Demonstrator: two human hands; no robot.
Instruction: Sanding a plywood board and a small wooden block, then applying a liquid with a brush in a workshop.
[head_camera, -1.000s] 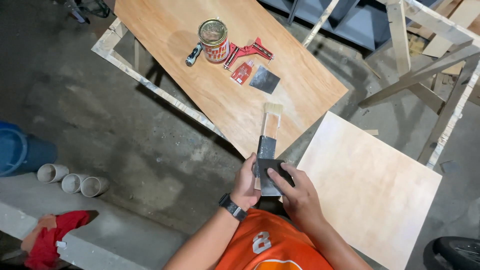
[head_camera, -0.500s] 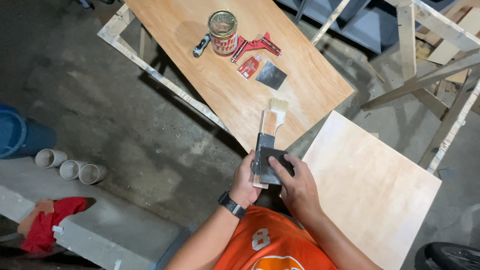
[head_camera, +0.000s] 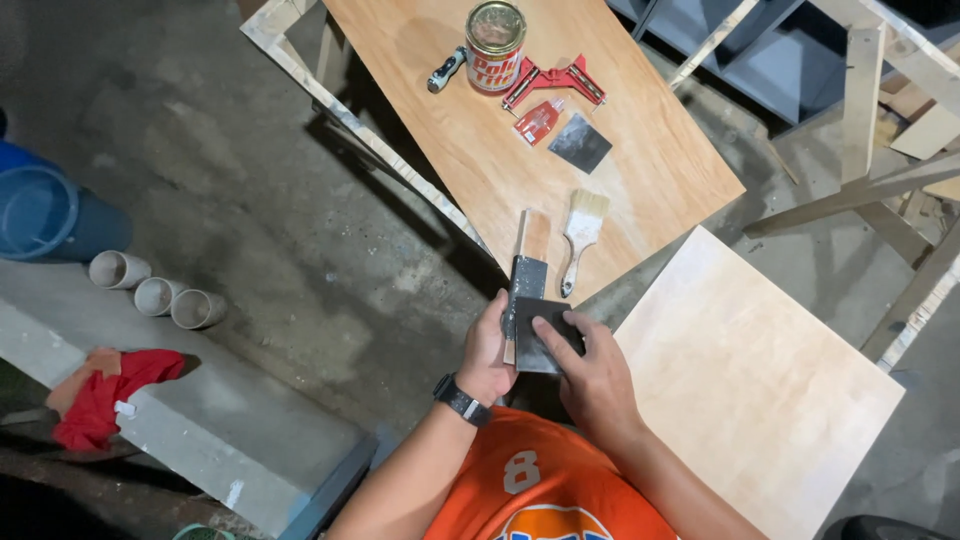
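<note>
The left hand (head_camera: 488, 350) is gripping a wood strip (head_camera: 522, 275) near the bench (head_camera: 480, 170) edge, steadying it, while the right hand's (head_camera: 590, 370) fingers (head_camera: 556, 330) are pressing dark sandpaper (head_camera: 545, 335) flat against it.

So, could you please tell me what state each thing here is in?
Wood strip: held in the left hand, partly wrapped in dark sandpaper.
Sandpaper sheet: pressed under the right hand.
Can: upright, lid on.
Brush: lying flat on the board.
</note>
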